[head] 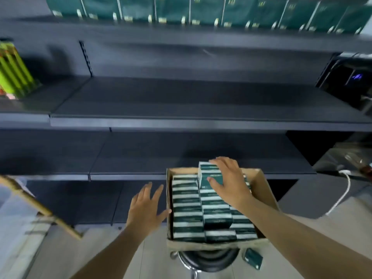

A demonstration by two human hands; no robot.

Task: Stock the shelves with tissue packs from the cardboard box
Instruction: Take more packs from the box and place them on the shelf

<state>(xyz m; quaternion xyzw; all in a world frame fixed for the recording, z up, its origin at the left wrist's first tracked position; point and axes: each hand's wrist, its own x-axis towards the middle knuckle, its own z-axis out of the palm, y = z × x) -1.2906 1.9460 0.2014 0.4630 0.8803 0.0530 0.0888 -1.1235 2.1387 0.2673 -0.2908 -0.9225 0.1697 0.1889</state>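
Dark metal shelves (181, 121), three tiers in view. Top shelf (181, 35): row of dark green packs (173, 11) standing upright side by side along the front edge. Middle shelf: lime-green striped packages (14, 71) at far left, black device (348, 81) with a small blue light at far right. Lower shelf (141, 154): nothing on it that I can make out.

Cardboard box (261, 190) sits on a round black stool (209, 258), front of the lower shelf. Floor (96, 248): stool, one loose green pack (253, 258) beside its seat, white cable (342, 196) at right.
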